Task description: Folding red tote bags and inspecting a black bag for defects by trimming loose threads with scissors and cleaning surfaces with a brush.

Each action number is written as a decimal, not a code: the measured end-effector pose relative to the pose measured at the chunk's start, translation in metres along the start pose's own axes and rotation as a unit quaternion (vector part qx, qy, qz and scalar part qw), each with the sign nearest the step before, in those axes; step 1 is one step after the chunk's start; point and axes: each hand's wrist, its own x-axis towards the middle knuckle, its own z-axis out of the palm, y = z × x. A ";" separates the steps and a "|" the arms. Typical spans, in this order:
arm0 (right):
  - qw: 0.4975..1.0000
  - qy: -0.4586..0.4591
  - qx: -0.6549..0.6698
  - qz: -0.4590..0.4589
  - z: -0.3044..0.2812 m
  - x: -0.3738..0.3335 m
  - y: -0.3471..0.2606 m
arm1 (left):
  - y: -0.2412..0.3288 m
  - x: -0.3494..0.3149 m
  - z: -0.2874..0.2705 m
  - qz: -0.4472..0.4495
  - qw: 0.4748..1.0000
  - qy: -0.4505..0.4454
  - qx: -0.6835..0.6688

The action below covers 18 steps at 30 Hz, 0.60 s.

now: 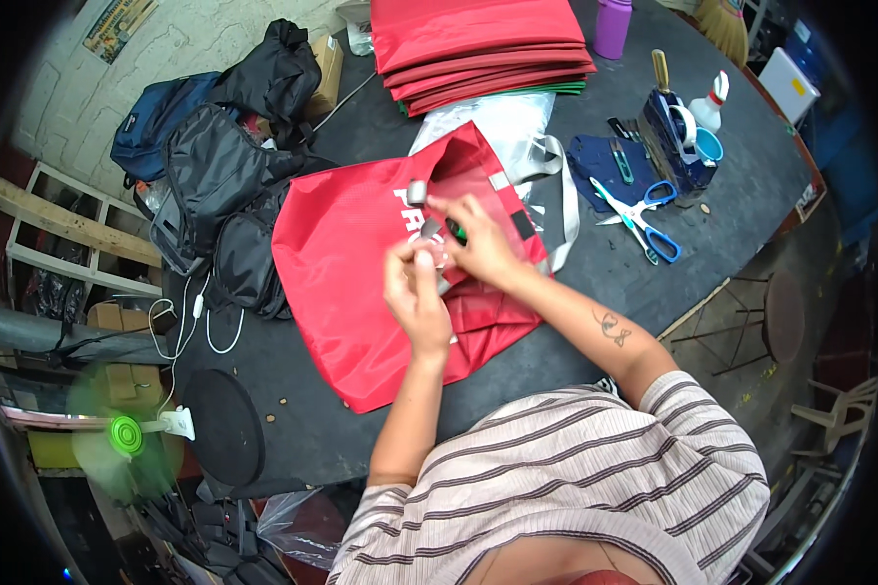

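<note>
A red fabric bag (346, 283) with white lettering lies on the dark table (595, 273). My left hand (415, 292) and my right hand (478, 244) meet over the bag's middle. Both pinch a grey webbing strap (429, 232) where it runs across the bag. A grey strap end (418, 191) sticks up just above my hands. What my fingertips hold beyond the strap is too small to tell.
Folded red fabric (483, 44) is stacked at the back. Blue-handled scissors (639, 219), small snips (621, 161) on a navy cloth and a tool holder (678, 132) sit right. Black bags (224, 185) and a blue backpack (156, 117) lie left. A green fan (122, 434) is clamped at the near-left edge.
</note>
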 end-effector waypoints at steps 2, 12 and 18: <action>0.999 -0.011 -0.039 -0.002 0.005 -0.022 -0.013 | -0.001 0.037 0.005 0.089 0.993 -0.011 0.075; 0.986 -0.159 0.047 -0.007 -0.021 -0.051 0.000 | -0.102 0.095 0.029 -0.142 0.981 -0.129 0.036; 0.954 -0.050 0.231 0.183 -0.016 -0.047 0.029 | -0.115 0.052 0.022 -0.062 0.994 -0.076 0.043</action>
